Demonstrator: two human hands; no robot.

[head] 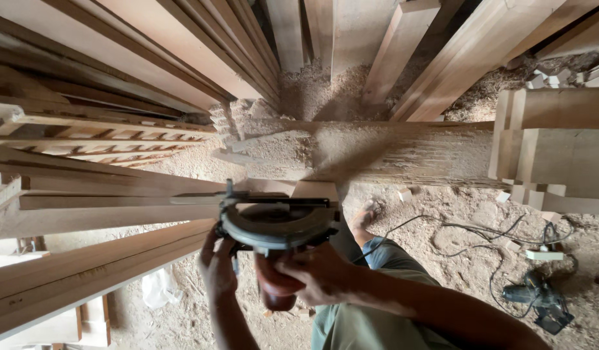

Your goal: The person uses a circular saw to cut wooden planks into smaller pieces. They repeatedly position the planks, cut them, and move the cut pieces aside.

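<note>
I hold a hand-held circular saw (276, 223) with a round grey guard and a dark red handle in front of me. My right hand (319, 272) grips the red handle from the right. My left hand (218, 269) is closed on the saw's left side, under the guard. The saw's front rests against the end of a long pale wooden plank (118, 210) that runs off to the left. A spray of sawdust (351, 155) flies up and right from the blade. My bare foot (364, 217) stands on the sawdust-covered floor just past the saw.
Long planks (85, 269) are stacked at left and lean at the top (183, 45). A thick timber beam (403, 152) lies across the middle, with notched posts (558, 149) at right. A power tool (539, 301), cables (481, 236) and a socket strip (544, 255) lie on the floor at right.
</note>
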